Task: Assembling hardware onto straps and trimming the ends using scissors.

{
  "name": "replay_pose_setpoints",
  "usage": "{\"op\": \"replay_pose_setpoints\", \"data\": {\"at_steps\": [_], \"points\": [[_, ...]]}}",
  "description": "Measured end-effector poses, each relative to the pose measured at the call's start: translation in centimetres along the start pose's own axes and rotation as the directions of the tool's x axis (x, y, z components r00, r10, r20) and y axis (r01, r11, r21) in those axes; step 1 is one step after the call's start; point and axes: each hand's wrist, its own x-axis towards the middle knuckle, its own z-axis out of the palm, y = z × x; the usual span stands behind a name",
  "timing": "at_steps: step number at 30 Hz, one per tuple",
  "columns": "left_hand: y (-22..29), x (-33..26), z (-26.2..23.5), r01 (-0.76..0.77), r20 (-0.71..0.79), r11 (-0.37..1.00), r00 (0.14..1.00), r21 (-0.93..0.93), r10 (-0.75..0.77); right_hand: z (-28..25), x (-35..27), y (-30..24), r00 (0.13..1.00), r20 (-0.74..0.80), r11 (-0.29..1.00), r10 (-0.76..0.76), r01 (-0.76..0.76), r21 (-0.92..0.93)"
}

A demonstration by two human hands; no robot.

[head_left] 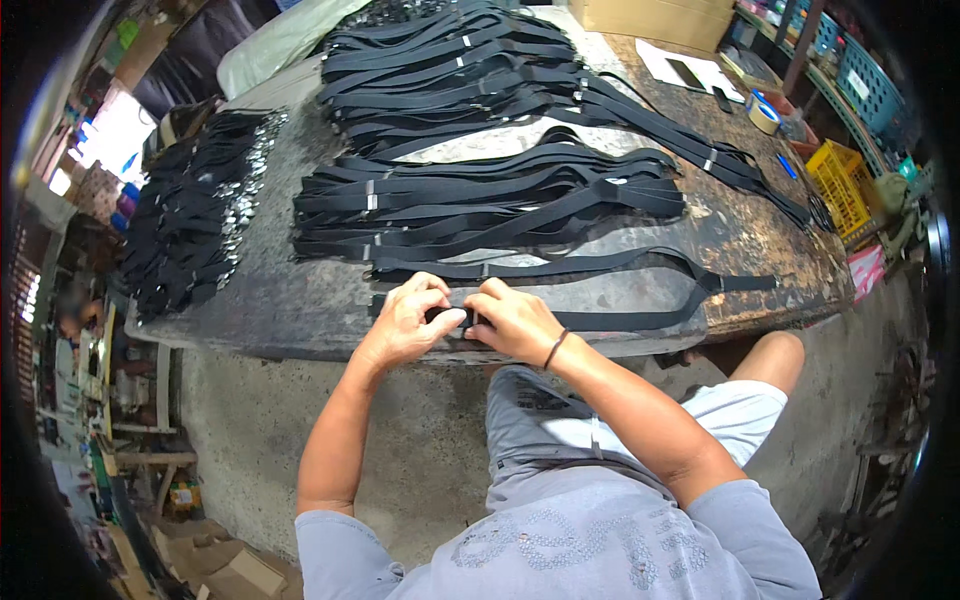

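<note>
Close to the table's front edge, a pair of black suspenders lies stretched out, its straps joining at the right. My left hand is closed on the left part of the near strap. Right beside it, my right hand pinches the same strap, with a bit of metal showing at its fingers. The fingers hide most of the spot between them. Just beyond lies a bundle of black suspenders with metal slides, and behind that a larger pile of black suspenders.
Short black straps with shiny metal clips lie heaped at the table's left end. Toward the right are a tape roll, a blue pen and a phone on paper. A yellow crate stands beyond the right edge.
</note>
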Motion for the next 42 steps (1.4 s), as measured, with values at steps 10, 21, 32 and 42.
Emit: {"op": "replay_pose_setpoints", "data": {"at_steps": [10, 21, 32, 42], "points": [[0.2, -0.3, -1.6, 0.014, -0.309, 0.943, 0.946, 0.333, 0.095, -4.4, -3.4, 2.7, 0.988, 0.025, 0.956, 0.153, -0.141, -0.259], [-4.2, -0.9, -0.9, 0.213, -0.41, 0.96, 0.904, 0.184, -0.121, -12.1, -10.6, 8.9, 0.976, -0.086, 0.935, 0.2, -0.216, -0.282], [3.6, 3.9, 5.6, -0.047, -0.394, 0.772, 0.839, 0.633, 0.374, -13.3, -11.3, 9.5, 0.971, -0.075, 0.939, 0.228, -0.239, -0.246], [2.7, 6.0, 11.3, -0.307, -0.171, 0.845, 0.894, 0.437, 0.413, -13.9, -12.9, 10.6, 0.896, -0.237, 0.923, 0.376, -0.34, 0.178]]}}
